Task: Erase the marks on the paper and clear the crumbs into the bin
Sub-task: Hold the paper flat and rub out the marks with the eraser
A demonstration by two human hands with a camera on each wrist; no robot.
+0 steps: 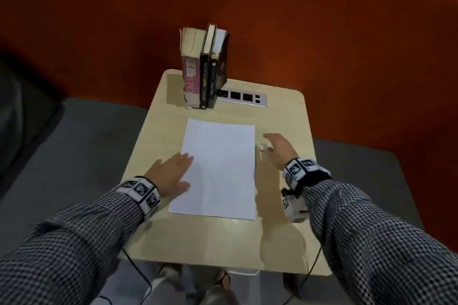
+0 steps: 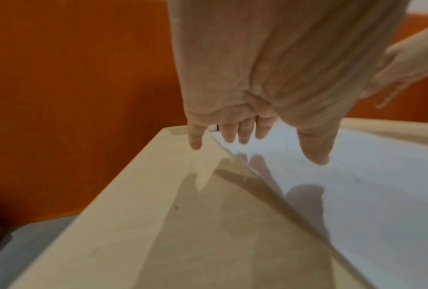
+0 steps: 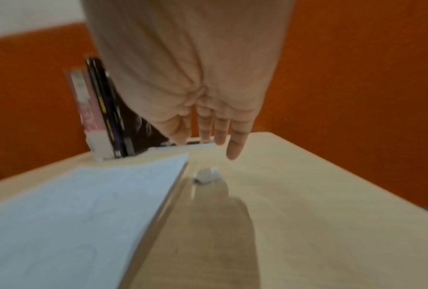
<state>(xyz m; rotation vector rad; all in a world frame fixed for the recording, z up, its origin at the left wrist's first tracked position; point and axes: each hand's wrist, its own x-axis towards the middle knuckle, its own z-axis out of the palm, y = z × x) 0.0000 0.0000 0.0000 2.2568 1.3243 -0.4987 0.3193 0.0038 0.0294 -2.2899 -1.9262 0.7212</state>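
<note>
Lying on the table (image 1: 280, 242), white paper (image 1: 220, 168), marks too faint to read; left hand (image 1: 171, 176) flat, fingers straight over its left edge; right hand (image 1: 278, 150) spread above the small white eraser (image 3: 206, 175), gripping nothing; behind, books (image 1: 203, 69), pink spine lettered "CAES".

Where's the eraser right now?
The eraser lies on the table, just off the paper's right edge. The right hand hovers over it with straight fingers, not touching, per the right wrist view.
</note>
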